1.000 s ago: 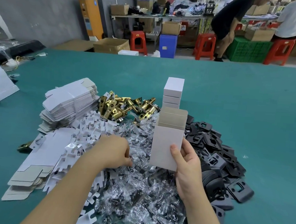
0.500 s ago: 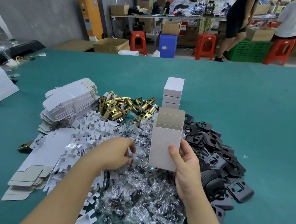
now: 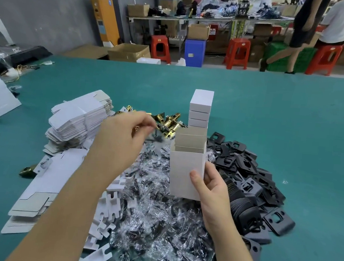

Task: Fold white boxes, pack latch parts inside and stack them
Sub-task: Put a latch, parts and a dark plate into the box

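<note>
Box (image 3: 185, 173) (flaps up, inside unseen) upright in right hand (image 3: 213, 189).

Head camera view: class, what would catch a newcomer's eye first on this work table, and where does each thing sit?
At centre, the right hand holds an open white box upright above a heap of clear plastic bags. Behind it stands a stack of closed white boxes; black plates pile up on the right, flat box blanks on the left.

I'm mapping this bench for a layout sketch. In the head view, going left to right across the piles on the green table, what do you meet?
Stack of flat white box blanks → brass latch parts → stack of closed white boxes → heap of black plates.
</note>
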`<state>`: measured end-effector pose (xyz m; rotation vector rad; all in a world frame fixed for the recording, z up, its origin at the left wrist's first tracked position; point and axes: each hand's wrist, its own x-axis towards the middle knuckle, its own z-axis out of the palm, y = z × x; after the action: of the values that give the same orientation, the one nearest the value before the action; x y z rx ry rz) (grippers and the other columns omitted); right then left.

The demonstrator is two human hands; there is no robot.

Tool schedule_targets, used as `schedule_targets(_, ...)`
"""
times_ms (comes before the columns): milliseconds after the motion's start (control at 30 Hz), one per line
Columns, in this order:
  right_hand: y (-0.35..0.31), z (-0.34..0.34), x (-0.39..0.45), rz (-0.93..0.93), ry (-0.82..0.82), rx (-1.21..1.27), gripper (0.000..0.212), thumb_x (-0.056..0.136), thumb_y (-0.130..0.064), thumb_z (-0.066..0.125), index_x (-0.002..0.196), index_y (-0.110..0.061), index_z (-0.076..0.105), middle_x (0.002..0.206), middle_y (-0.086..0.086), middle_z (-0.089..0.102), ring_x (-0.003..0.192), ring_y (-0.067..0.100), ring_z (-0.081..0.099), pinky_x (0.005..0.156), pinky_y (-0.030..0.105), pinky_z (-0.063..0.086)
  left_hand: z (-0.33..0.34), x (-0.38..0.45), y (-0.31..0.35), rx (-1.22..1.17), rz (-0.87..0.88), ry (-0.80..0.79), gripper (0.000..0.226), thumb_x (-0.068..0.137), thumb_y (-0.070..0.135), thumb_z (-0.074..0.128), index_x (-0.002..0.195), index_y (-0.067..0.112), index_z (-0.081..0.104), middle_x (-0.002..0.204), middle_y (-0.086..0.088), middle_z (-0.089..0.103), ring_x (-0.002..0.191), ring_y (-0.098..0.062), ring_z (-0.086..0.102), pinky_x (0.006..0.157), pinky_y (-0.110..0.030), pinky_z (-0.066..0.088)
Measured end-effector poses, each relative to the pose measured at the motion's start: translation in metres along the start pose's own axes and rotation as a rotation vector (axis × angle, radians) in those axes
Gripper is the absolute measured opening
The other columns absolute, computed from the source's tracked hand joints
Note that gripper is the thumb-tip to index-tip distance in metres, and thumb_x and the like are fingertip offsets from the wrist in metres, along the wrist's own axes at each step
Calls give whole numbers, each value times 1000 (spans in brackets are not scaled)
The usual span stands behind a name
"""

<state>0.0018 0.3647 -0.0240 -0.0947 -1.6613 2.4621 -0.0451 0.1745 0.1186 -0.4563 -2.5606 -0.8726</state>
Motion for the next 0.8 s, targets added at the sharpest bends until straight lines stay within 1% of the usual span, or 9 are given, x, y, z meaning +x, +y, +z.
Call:
schedule_targets(67,1,0,0,7,-9,3,45,80,-44,79,122,-32,70,118,3,75,105,18,72,78,29,60,-5,3,16,-120,71,67,12,93,14,72,92,24,79,74,17,69,59,1,55,55,-9,38)
schedule_targets(133,2,0,0,15,-6,19,51,78,-44,79,126,-29,69,118,4,75,105,18,72,77,28,61,0,9,29,-117,126,39,12,92,16,73,91,25,80,72,20,68,59,1,54,58,-10,38)
schedule_targets(200,2,-1,1,16,-5,29,55,79,-43,79,129,-25,67,118,4,75,104,17,73,76,28,61,9,15,37,-50,156,-14,10,93,20,72,94,27,80,79,15,72,65,-2,56,68,-27,49)
schedule_targets(233,2,-1,1,14,-8,28,54,79,-42,79,129,-24,67,118,4,75,104,17,73,76,28,61,14,19,39,-4,159,-42,11,94,23,71,96,28,80,85,11,73,71,-9,59,73,-33,52)
schedule_targets(300,3,-1,0,10,-20,26,52,83,-39,78,131,-22,66,119,5,75,106,19,72,78,28,60,23,24,43,110,159,-94,13,98,29,65,101,31,78,94,7,74,85,-20,64,79,-39,52)
schedule_targets(400,3,-2,1,16,-36,32,46,90,-29,73,134,-18,63,120,6,74,108,20,71,80,29,60,33,27,47,272,168,-176,18,102,33,58,106,34,75,99,4,70,95,-25,63,79,-38,51)
schedule_targets(500,3,-2,1,15,-41,41,46,90,-28,73,134,-17,63,119,8,74,107,20,71,79,29,59,39,27,49,369,197,-287,21,103,34,53,110,39,73,104,6,68,99,-22,63,78,-33,50)
schedule_targets(633,3,-1,0,12,-45,22,50,85,-37,77,132,-23,65,119,6,74,108,21,71,77,30,60,42,26,51,336,218,-366,24,104,31,53,112,40,74,107,11,72,99,-17,63,80,-33,52)
schedule_targets(800,2,-1,1,6,-45,41,46,85,-40,77,129,-28,68,119,6,74,107,21,71,76,30,60,44,27,52,227,182,-323,15,100,29,60,105,35,73,101,11,75,98,-15,64,83,-35,52)
